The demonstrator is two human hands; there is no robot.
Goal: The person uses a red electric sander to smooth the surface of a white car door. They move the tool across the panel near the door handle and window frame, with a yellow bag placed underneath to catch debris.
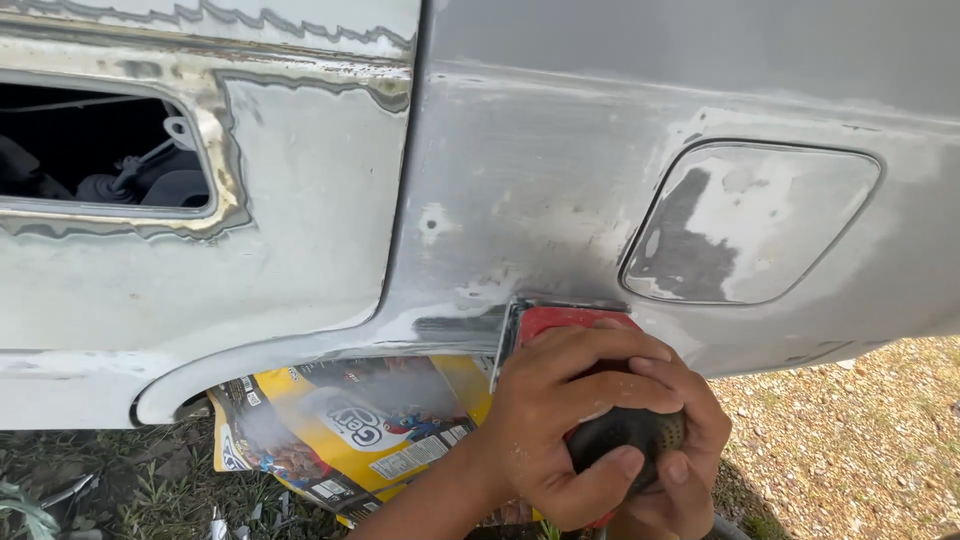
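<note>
Both hands were wrapped around a red and black sanding tool (pixel 585 385) pressed against the grey car body (pixel 560 170), low down near the bottom edge; the left hand (pixel 545 420) lay over the top of it with its fingers curled tight and its thumb under the round black knob; the right hand (pixel 680 440) closed around the knob from the other side, so the two hands touched each other; most of the tool was hidden under the fingers, and only its red top and flat front edge showed. Just above and to the right sat the little fuel flap (pixel 750 222), patchy grey and white; to the left ran the dark gap of the door edge (pixel 400 230), and past it the pale door (pixel 200 290) with an open hole (pixel 100 150) showing dark parts inside. Under the car, near the hands, lay a yellow printed sheet of cardboard (pixel 350 430) dusted with grey; grass (pixel 120 480) was on the left and gravel (pixel 860 440) on the right.
</note>
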